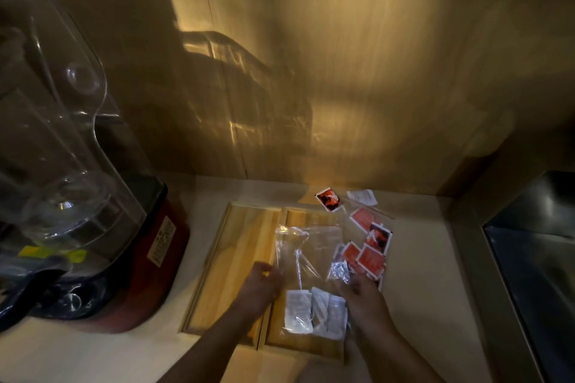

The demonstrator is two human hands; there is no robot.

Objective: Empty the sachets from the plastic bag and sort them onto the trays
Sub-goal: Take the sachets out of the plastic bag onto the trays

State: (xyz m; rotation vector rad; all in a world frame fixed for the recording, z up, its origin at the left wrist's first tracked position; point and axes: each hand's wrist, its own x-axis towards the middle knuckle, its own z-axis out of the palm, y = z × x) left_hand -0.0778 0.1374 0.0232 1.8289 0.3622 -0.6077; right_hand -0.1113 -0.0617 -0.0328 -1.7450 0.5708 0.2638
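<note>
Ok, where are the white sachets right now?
Most white sachets lie near the front of the right tray, between both hands; one more sits behind the tray, by the wall.

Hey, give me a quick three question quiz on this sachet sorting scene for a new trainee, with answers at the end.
1. True or false: the left tray already holds red sachets.
2. Multiple choice: the white sachets near the hands lie A) on the blender, B) over the right tray, C) in the sink.
3. Fill in: the left hand and right hand are at the clear plastic ____.

Key: 1 false, it looks bare; 2 B; 3 bag.
</note>
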